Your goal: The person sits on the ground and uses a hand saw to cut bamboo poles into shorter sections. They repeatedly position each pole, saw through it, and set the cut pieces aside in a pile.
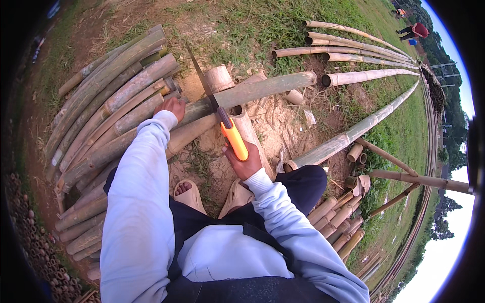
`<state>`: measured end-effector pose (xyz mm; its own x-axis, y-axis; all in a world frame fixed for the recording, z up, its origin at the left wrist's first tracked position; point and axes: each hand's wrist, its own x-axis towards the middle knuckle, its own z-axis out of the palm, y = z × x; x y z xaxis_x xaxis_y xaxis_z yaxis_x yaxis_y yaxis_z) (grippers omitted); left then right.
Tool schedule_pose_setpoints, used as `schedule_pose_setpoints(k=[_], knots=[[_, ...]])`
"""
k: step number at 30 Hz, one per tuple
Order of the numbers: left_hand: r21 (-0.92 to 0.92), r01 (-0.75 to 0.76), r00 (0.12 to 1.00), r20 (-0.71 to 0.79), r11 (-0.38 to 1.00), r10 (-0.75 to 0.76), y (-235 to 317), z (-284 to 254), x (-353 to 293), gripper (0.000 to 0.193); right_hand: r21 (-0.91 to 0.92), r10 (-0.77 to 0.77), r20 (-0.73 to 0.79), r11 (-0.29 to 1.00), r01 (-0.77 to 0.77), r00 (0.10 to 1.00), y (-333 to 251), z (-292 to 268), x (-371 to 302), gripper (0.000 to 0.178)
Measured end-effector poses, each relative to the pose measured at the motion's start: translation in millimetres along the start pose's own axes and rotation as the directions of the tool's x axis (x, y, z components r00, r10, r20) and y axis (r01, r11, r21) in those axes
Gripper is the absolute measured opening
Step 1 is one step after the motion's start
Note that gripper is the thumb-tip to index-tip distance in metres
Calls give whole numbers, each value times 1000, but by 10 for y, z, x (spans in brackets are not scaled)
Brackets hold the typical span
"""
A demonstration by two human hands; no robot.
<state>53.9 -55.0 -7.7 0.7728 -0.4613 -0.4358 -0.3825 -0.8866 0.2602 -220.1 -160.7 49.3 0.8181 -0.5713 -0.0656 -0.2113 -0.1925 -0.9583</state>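
The bamboo pole [273, 87] lies across the work area in front of the seated person, running from lower left to upper right. The blade of the saw [204, 82] crosses it between the two hands' sides; whether the teeth sit in a kerf cannot be told. For a clean cut, the blade should be kept square to the pole and stroked at full length with light pressure. The right hand [243, 162] is closed around the orange handle [234, 140], nearer the body than the pole. The left hand [173, 107] lies at the pole, left of the blade; its finger closure cannot be determined. It should brace the pole, clear of the teeth.
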Motion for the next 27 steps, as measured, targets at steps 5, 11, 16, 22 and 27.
schedule_pose_setpoints(k=[5,11,16,22,27], knots=[[-29,50,999,-6,998,-51,-156,121,-45,53,-138,175,127,978,-157,976,-217,-731,-1477,21],[-4,62,995,80,998,-61,71,-4,-30,53,-60,136,74,989,-132,988,137,-371,-696,13],[4,28,998,60,1000,-28,36,18,66,56,11,-30,12,999,30,999,279,-47,-117,22],[1,85,995,46,996,-85,-122,96,4,58,-182,207,133,966,-181,969,-426,-896,-1616,33],[2,62,994,85,998,-62,13,95,-3,57,-94,122,62,989,-116,991,124,-476,-889,15]])
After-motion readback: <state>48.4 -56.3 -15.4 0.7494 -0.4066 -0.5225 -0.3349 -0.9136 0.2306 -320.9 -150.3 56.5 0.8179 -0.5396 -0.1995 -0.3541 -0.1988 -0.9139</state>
